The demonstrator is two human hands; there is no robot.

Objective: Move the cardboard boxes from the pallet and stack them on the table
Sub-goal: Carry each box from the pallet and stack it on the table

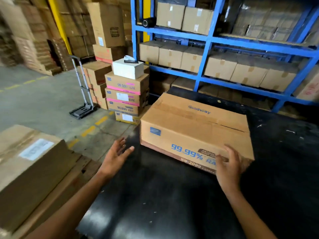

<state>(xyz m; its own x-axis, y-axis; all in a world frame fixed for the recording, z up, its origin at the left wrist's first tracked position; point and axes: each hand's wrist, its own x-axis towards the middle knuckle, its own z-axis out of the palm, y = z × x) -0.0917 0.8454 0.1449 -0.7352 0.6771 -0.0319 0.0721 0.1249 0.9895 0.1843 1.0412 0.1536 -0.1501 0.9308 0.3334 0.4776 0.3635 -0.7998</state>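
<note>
On the black tabletop (172,204) sits one cardboard box (195,128), lying flat and skewed, its long axis running from the tabletop's far left edge toward the near right, with the printed long side turned to the person and the taped top flaps facing up. Against that printed side, close to the box's near right corner, the right hand (227,166) rests with its fingers (220,160) spread and nearly straight, pressing or steadying rather than curled round anything. Off the box's near left corner the left hand (117,156) hangs in the air, apart from the cardboard, palm turned toward it and fingers loose and released, holding nothing. So the right hand is the nearer one; the left would have to travel right to meet the short end. Judging by this, the box is already set down and at most needs squaring. Left of the tabletop lies a large carton (32,166), probably the next to lift, though no pallet shows under it.
</note>
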